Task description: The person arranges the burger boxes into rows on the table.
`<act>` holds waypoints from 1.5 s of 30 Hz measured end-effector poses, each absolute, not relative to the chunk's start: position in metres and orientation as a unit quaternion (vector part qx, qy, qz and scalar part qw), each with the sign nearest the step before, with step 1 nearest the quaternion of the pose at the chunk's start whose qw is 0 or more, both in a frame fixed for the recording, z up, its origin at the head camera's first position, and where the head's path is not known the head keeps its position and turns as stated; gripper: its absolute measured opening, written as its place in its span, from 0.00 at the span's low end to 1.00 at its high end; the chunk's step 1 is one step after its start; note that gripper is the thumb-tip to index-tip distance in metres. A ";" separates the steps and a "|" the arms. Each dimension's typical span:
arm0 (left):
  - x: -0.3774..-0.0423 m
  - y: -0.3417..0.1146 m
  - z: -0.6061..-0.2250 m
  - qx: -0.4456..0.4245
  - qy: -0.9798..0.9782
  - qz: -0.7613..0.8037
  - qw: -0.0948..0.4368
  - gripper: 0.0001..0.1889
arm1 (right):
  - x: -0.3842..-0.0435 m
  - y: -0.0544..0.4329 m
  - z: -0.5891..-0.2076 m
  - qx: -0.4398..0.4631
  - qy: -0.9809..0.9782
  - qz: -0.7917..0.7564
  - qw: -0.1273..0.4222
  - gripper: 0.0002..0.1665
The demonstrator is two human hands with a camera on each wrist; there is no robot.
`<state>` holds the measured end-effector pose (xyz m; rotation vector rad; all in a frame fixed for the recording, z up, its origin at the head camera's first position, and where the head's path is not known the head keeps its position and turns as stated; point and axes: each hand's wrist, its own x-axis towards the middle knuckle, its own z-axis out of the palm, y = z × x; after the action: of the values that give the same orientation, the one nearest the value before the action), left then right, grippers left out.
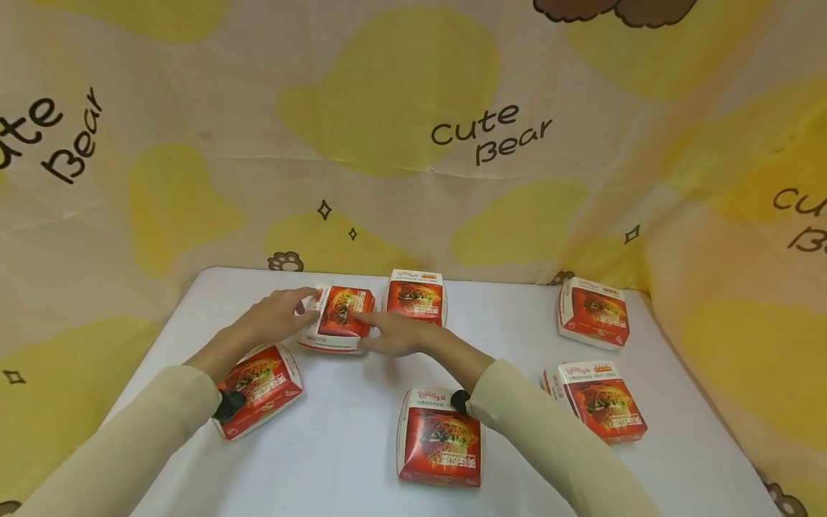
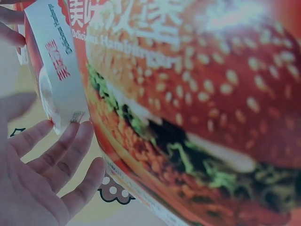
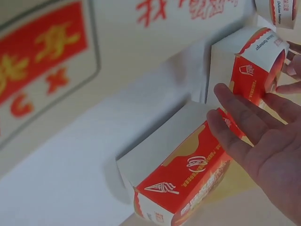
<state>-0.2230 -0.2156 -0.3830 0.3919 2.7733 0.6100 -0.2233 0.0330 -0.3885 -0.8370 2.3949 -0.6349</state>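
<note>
Flanking the held box point(image 1: 339, 305) from two sides, the left hand point(image 1: 284, 316) and the right hand point(image 1: 400, 334) stand apart with its width between them. Neither is clamped on it: the fingers look extended, and in the left wrist view the left fingertips meet its edge. The right forefinger reaches over its printed top while the thumb lies low by its near corner; how hard either presses, I cannot tell.

This box is at the back of the table point(image 1: 510, 316), left of centre, burger picture up, just beside the back box point(image 1: 416, 294). Its white strip faces left, whereas the back box has its strip at the far edge, so it sits about a quarter turn off. Touching it from opposite sides probably serves to keep it level and control its angle; light fingertips would suit card walls that could dent.

The left box point(image 1: 268, 380) lies askew, partly under the left forearm. The front box point(image 1: 442, 445) is near the right wrist, and two right boxes point(image 1: 593, 316) lie one behind the other, well apart from the hands. All lie picture up, perhaps so that their directions can be compared easily.
</note>
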 end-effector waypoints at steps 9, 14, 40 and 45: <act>-0.222 -0.216 -0.385 0.140 0.960 0.216 0.112 0.28 | -0.225 0.036 -0.389 -0.296 0.888 -0.240 0.258 0.38; -0.222 -0.217 -0.385 0.155 0.953 0.235 0.110 0.31 | -0.225 0.036 -0.389 -0.297 0.888 -0.242 0.254 0.38; -0.223 -0.214 -0.388 0.123 0.959 0.200 0.156 0.46 | -0.231 0.048 -0.384 -0.311 0.884 -0.257 0.237 0.32; -0.224 -0.214 -0.387 0.133 0.956 0.217 0.148 0.37 | -0.230 0.048 -0.387 -0.287 0.889 -0.259 0.243 0.36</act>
<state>-0.2240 -0.2143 -0.3874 0.3832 2.7495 0.6239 -0.2304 0.0479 -0.3868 -0.7837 2.4300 -0.7085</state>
